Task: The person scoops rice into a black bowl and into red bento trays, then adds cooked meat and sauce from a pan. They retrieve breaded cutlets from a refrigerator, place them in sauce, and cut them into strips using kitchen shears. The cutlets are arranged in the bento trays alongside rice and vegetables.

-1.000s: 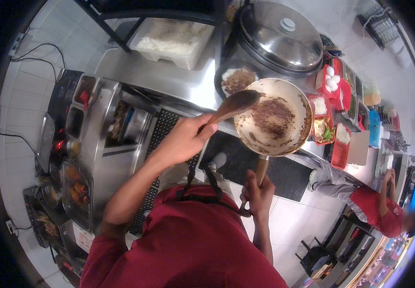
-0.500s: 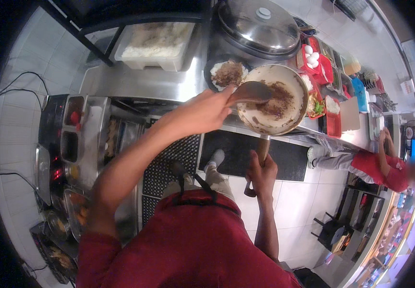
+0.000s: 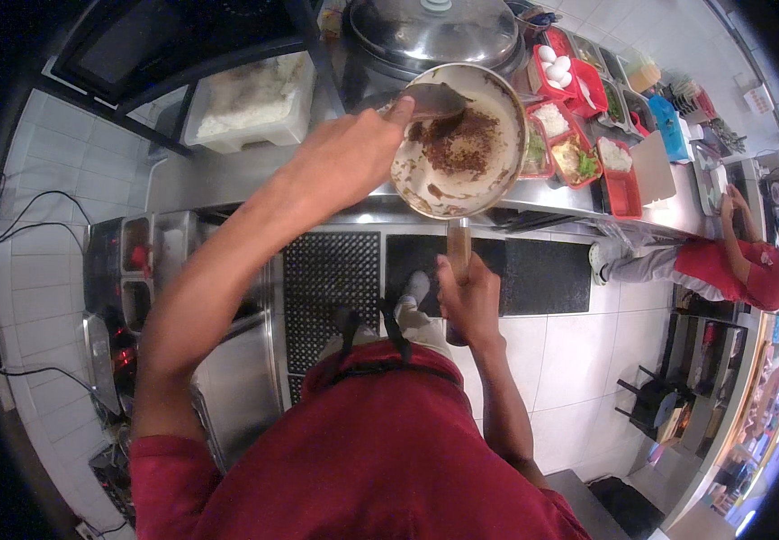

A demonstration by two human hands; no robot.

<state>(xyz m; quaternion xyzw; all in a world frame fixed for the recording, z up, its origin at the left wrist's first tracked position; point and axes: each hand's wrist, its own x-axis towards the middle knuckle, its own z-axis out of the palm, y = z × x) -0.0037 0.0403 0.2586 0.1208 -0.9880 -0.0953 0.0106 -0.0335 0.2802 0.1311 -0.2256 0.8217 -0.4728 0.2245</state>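
My right hand (image 3: 472, 301) is wrapped round the wooden handle of a frying pan (image 3: 495, 184), which I hold up near the counter edge. Dark brown crumbly food (image 3: 466, 148) clings to the pan's pale inside, and smears mark its wall. My left hand (image 3: 367, 148) grips a broad dark brown spoon (image 3: 439, 101), its head over the far left part of the pan. Whether the spoon carries any food cannot be seen. The counter behind the pan and my left hand is hidden.
A large lidded steel cooker (image 3: 434, 36) stands behind the pan. On the left is a tub of white food (image 3: 254, 99); on the right, eggs (image 3: 554, 67) and red meal boxes (image 3: 574, 162). A co-worker in red (image 3: 727, 270) stands far right.
My view has shifted, and the pan and spoon now appear farther up and left. The black bowl of rice with brown topping, seen earlier left of the pan, is now out of sight.
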